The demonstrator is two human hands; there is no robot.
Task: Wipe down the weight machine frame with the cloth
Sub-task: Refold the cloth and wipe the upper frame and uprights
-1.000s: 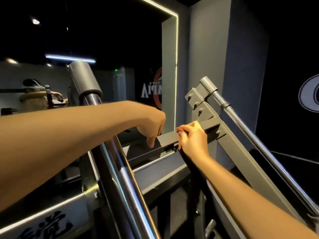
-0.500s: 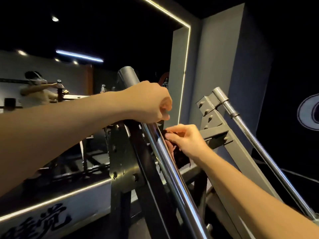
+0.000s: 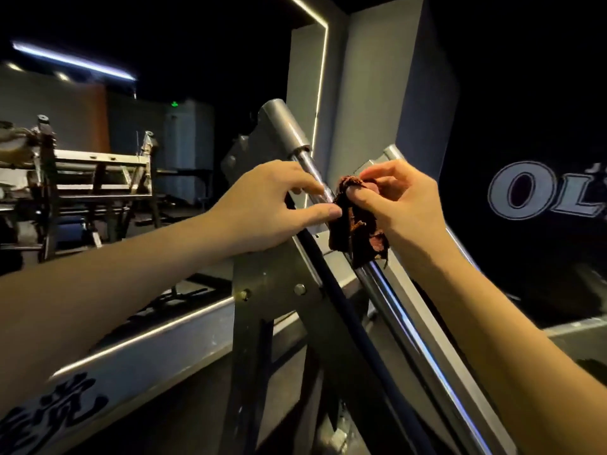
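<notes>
- the weight machine frame (image 3: 262,290) fills the middle of the view: a grey steel plate with sloping beams. it leans away from the person, so both arms have to reach up and forward to get at its upper part.
- a second machine (image 3: 82,172) stands well apart in the dim background on the left, and a large wall logo (image 3: 542,192) is on the right. neither is part of the job.
- the chrome rod (image 3: 394,307) runs slantwise along the frame from lower right up into a grey sleeve (image 3: 282,126). its bright finish would show smears, which is likely why the wiping is here.
- the left hand (image 3: 262,208) is at the rod just below the sleeve, forefinger over it and thumb under it. this is a light pinch on the rod, probably to steady the reach while the other hand works.
- the right hand (image 3: 404,205) is beside it, fingers curled and clamped on the cloth, with one fingertip tucked into a fold. that would let the finger press the fabric onto the metal.
- the cloth (image 3: 354,231), dark red and ragged, hangs bunched against the rod between the two hands, its loose end draped down over the rod.
- the left thumb tip touches the cloth's edge.
- two bolts (image 3: 299,289) sit in the plate below, not yet under the cloth.
</notes>
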